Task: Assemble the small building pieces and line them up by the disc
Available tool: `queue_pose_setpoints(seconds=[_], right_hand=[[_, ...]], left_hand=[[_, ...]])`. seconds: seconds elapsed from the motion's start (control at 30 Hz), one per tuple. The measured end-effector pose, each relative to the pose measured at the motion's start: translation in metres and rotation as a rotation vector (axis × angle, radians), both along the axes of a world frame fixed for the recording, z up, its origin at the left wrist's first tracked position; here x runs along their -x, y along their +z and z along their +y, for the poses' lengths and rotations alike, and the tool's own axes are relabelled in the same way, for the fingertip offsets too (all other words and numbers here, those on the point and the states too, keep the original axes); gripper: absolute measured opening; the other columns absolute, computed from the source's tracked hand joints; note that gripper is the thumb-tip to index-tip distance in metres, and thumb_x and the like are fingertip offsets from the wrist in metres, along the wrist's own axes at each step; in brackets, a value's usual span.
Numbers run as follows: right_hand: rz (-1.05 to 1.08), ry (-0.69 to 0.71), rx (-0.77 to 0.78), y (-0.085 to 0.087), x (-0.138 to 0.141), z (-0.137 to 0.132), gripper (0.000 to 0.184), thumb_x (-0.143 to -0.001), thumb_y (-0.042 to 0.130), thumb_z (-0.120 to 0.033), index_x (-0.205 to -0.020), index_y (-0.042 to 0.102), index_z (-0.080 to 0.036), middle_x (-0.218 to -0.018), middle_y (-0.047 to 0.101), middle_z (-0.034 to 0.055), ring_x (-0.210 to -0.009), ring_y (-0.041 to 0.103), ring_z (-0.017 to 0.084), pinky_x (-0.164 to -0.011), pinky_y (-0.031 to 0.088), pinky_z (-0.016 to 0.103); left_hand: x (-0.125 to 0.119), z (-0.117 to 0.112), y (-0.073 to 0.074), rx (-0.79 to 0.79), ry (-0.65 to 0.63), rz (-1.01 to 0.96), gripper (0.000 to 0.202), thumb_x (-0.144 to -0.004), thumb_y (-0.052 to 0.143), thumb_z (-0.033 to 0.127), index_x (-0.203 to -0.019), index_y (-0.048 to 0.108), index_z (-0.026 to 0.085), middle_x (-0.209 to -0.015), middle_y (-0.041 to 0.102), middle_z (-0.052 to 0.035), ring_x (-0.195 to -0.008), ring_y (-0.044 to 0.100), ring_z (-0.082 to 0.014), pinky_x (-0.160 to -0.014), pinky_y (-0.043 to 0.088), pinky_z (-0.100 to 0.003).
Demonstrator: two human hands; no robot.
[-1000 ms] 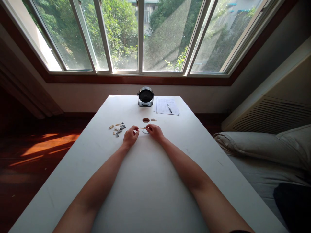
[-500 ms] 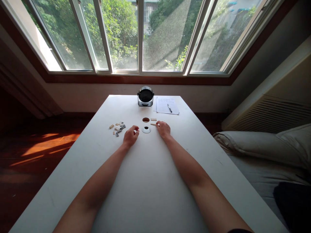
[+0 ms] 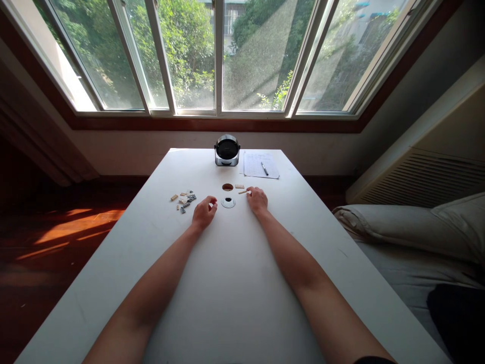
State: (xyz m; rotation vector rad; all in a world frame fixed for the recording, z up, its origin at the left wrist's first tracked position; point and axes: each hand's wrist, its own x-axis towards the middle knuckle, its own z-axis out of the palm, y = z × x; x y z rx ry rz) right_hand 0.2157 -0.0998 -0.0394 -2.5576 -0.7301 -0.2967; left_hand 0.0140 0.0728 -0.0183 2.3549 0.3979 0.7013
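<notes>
My right hand (image 3: 257, 201) rests on the white table with its fingertips pinched on one end of a narrow tan building brick (image 3: 242, 192). Just behind that piece lies a wider tan brick (image 3: 240, 186) with rows of studs. My left hand (image 3: 203, 212) lies left of the round cable-hole cover (image 3: 228, 203), its fingers loosely curled with a gap between thumb and forefinger. Nothing shows in that gap. Left of it is a loose pile of small tan, white and grey bricks (image 3: 185, 201).
A round hole (image 3: 228, 187) opens in the table (image 3: 231, 283) behind the cover. Farther back stand a round black device in a silver frame (image 3: 227, 150) and printed sheets (image 3: 254, 166) with a pen (image 3: 264, 169) on top. A window is beyond the table; a cushioned seat (image 3: 409, 227) is at right.
My right hand has shifted slightly to the right, and the narrow tan brick has moved right with it. My left hand stays where it was.
</notes>
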Motion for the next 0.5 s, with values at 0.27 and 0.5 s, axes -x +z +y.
queue_pose_setpoints(seconds=[0.27, 0.5], right_hand=[[-0.068, 0.115, 0.029, 0.0032, 0.0049, 0.0019, 0.024, -0.096, 0.050, -0.029, -0.108, 0.069, -0.022, -0.116, 0.061, 0.0098, -0.111, 0.048, 0.026, -0.096, 0.040, 0.036], [-0.074, 0.177, 0.094, 0.0041, 0.0080, 0.0039, 0.029, -0.097, 0.048, -0.032, -0.115, 0.067, -0.021, -0.120, 0.061, 0.0108, -0.113, 0.047, 0.027, -0.097, 0.038, 0.038]], left_hand=[[-0.0004, -0.0002, -0.0001, -0.001, -0.001, 0.005, 0.013, -0.090, 0.053, 0.027, -0.101, 0.061, 0.024, -0.096, 0.071, 0.0005, -0.066, 0.059, -0.0125, -0.070, 0.044, -0.027], [0.0002, -0.0005, 0.0016, -0.002, -0.005, 0.018, 0.014, -0.090, 0.054, 0.028, -0.101, 0.062, 0.024, -0.097, 0.071, -0.0004, -0.067, 0.059, -0.0129, -0.070, 0.045, -0.027]])
